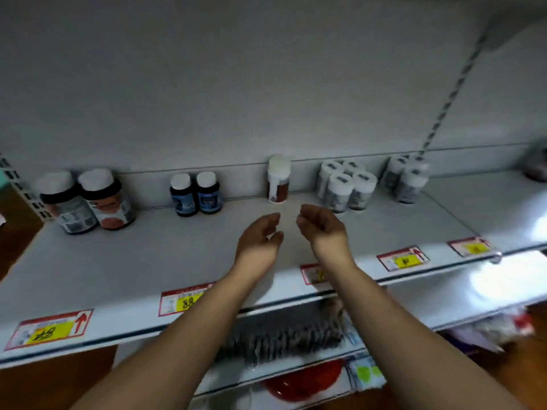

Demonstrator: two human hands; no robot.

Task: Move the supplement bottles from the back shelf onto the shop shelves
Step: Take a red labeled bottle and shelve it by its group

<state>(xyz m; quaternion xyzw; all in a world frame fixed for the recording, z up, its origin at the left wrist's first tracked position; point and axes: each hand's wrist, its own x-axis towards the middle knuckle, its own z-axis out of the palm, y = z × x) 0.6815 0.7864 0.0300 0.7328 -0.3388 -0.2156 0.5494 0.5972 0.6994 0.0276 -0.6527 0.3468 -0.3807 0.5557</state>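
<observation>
Both hands are out over the shop shelf, and both are empty. The left hand and right hand face each other, fingers loosely curled, gripping nothing. Just beyond them, at the far edge against the back panel, a lone bottle stands upright with a white cap and a brown label, clear of either hand.

To its left sits a blue pair, and further left two big jars. To its right there's a white-capped cluster, then another group, which is blurred, so I can't count it. Price tags line the near lip.

This reads as a gap between placements, with the lone bottle set down and plenty of bare shelf around it. The next move calls for drawing the hands back towards the near edge without clipping that bottle. After that it's a trip to fetch more stock from the back shelf, which isn't in view.
</observation>
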